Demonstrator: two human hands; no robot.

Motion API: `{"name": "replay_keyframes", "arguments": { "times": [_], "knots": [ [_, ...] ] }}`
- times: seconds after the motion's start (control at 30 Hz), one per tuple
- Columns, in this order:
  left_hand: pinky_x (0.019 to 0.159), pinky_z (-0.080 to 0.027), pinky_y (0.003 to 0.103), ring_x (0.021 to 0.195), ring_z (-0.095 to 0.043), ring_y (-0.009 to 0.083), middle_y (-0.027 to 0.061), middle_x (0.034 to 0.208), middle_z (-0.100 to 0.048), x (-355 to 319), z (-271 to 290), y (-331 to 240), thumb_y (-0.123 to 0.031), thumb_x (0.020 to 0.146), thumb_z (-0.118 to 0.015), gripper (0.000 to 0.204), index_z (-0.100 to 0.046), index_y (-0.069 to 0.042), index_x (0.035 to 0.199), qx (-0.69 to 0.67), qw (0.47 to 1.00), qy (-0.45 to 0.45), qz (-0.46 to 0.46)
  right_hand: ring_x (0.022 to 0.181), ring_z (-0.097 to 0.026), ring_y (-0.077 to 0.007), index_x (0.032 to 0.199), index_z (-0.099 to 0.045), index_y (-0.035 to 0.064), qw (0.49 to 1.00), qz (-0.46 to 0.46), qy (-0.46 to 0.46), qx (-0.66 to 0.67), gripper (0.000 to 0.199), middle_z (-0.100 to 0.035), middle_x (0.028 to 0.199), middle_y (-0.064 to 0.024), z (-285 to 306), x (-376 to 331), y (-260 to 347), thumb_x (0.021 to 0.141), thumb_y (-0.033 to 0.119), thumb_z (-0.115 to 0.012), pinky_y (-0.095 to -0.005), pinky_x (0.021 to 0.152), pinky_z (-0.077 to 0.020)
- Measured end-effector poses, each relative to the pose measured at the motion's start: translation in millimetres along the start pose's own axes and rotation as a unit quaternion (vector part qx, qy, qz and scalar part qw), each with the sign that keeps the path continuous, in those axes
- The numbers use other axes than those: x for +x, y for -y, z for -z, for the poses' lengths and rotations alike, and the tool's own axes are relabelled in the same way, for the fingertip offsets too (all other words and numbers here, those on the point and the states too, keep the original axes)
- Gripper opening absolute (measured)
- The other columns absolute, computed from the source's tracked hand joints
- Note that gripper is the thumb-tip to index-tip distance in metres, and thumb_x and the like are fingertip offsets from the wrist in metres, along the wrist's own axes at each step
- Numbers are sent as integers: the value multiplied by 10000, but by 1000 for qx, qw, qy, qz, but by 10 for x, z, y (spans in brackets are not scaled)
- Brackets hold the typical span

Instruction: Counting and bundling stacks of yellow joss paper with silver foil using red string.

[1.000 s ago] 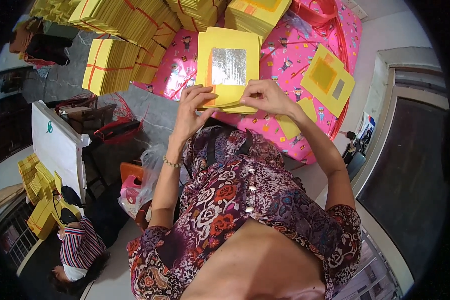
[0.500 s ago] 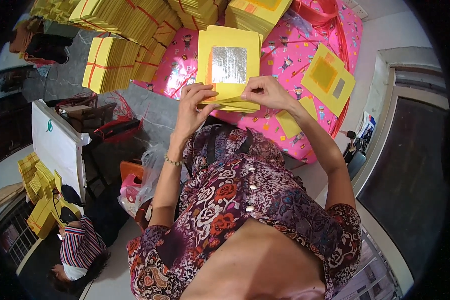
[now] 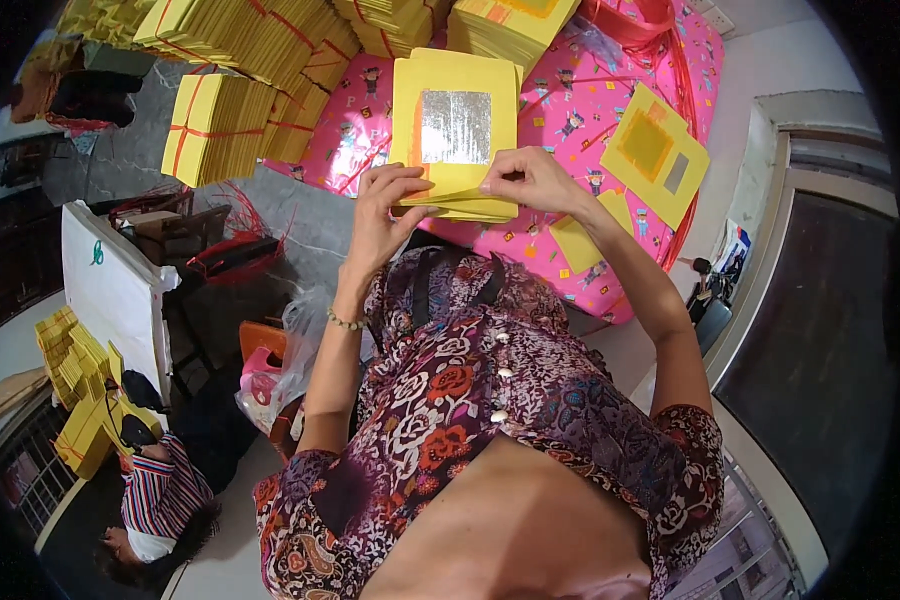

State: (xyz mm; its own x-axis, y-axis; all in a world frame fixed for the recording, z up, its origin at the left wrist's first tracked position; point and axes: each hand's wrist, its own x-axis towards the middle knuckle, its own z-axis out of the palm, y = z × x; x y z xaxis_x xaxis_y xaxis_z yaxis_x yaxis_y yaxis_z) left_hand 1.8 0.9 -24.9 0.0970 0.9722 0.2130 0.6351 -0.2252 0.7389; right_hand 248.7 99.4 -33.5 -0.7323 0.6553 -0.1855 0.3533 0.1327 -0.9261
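Observation:
A stack of yellow joss paper (image 3: 458,72) lies before me on a pink patterned tabletop, its top sheet bearing a silver foil rectangle (image 3: 456,128). My left hand (image 3: 388,203) grips the stack's near left corner, fingers on top and thumb at the near edge. At the near right part, my right hand (image 3: 530,183) pinches the edge of the top sheets between thumb and bent forefinger. The near edges there are slightly lifted and fanned apart. How many sheets I hold cannot be made out.
Tied yellow paper bundles (image 3: 215,125) stand at the back left. On the right lie loose yellow sheets (image 3: 660,160) with orange squares and red cords (image 3: 687,75). A co-worker in a striped sleeve (image 3: 155,490) handles yellow paper at a white-sided table (image 3: 115,270), lower left.
Both hands keep nearly the same hold on the stack. The view has shifted very slightly; the co-worker's arm at lower left has moved a little.

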Motion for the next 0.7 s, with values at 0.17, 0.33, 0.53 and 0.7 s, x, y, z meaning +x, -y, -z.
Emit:
{"name": "replay_keyframes", "arguments": {
  "times": [0.17,0.33,0.53,0.7],
  "knots": [
    [910,-412,383,1058,-511,272,63,1073,-634,6,-8,-8,-111,670,-765,302,-676,-69,956,0,1000,-4,-8,639,-489,-45,831,-672,4,1000,-9,4,-18,180,-580,721,5,8,7,-5,848,182,-659,-227,546,-379],
    [926,-402,374,1078,-510,252,49,1094,-637,-7,-12,14,-156,675,-777,324,-681,-80,976,7,1000,-1,-8,640,-495,-43,831,-666,6,1000,-13,2,-13,178,-583,712,3,5,1,2,841,184,-663,-230,546,-386],
    [925,-403,377,1074,-512,251,47,1093,-637,24,37,-66,-162,695,-768,308,-683,-83,980,-19,1000,15,2,647,-542,-95,821,-626,10,996,45,-28,-74,192,-590,720,-34,-19,-48,83,862,197,-629,-260,575,-421],
    [905,-406,370,1042,-518,252,61,1045,-648,35,17,6,-161,739,-730,215,-692,-76,932,-5,1000,-3,-2,686,-591,-181,861,-621,21,985,107,-61,-122,198,-592,741,-66,-55,-71,82,851,218,-639,-302,611,-456]
  ]
}}
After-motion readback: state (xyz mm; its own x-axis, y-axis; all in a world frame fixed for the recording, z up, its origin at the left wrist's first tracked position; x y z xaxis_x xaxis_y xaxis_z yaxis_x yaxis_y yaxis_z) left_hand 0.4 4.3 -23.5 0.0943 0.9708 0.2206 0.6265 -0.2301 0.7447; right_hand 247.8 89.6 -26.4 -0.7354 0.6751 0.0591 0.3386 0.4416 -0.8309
